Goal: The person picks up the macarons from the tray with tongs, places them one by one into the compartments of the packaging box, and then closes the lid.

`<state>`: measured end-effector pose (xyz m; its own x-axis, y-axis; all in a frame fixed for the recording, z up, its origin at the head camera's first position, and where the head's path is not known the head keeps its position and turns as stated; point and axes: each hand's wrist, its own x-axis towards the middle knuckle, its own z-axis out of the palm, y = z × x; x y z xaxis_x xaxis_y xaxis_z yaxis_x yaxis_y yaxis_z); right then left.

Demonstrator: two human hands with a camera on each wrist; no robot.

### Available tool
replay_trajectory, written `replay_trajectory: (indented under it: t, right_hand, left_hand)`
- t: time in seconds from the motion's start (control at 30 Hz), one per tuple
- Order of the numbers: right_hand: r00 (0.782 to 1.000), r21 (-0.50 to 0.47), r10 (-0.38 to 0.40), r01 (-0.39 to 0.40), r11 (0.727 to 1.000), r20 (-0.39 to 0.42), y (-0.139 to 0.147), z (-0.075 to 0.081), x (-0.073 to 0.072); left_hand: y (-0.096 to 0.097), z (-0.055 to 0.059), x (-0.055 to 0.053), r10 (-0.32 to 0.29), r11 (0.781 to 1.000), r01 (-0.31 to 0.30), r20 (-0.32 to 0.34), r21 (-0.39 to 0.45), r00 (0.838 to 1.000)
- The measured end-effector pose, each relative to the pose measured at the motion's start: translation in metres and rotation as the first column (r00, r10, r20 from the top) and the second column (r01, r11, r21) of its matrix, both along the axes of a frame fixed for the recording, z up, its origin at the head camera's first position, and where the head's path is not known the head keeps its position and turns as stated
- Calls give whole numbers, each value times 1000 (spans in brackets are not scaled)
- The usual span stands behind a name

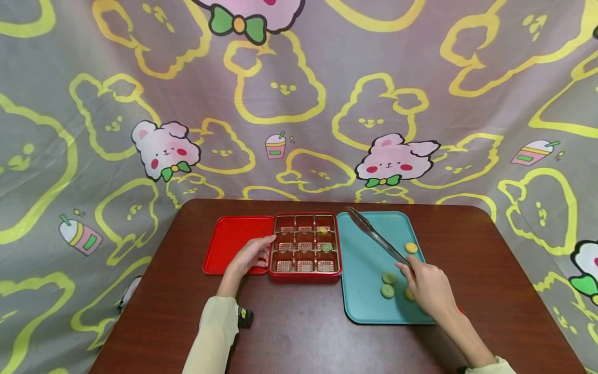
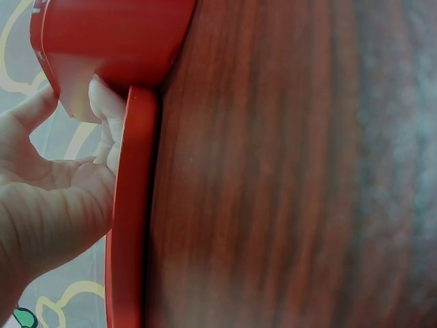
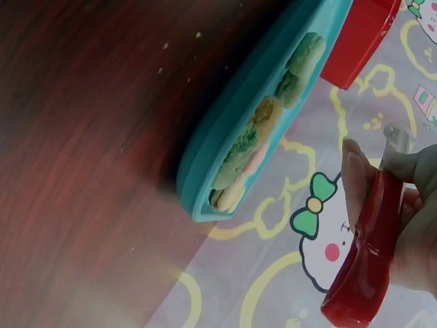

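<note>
My left hand [image 1: 251, 255] touches the left side of a red box [image 1: 304, 278] with a gold-coloured divided insert. In the left wrist view its thumb and bent fingers [image 2: 106, 102] meet the box wall. A yellow cookie [image 1: 323, 229] lies in the back right compartment and a green cookie [image 1: 326, 248] in the middle right one. My right hand [image 1: 431, 286] grips metal tongs [image 1: 377, 238] by their red handle [image 3: 372, 239], above a teal tray [image 1: 366, 310]. Green cookies [image 1: 387, 291] and yellow cookies [image 1: 411, 248] lie on the tray, some hidden by the hand.
A red lid [image 1: 238, 236] lies flat at the box's left, partly under my left hand. The tray stands close against the box's right side. All rest on a dark wooden table [image 1: 289, 322], with a patterned curtain [image 1: 299, 104] behind.
</note>
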<state>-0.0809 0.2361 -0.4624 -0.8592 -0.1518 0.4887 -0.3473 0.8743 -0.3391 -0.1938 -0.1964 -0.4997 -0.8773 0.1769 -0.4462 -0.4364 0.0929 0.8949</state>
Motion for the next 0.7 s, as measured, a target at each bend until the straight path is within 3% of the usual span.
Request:
replay_trajectory:
  t: [0.7]
  right_hand:
    - [998,33,-62,62,998,13,30,-1,13]
  left_hand:
    - [1,-1,-1,-6,1000,6,4,-7,1000]
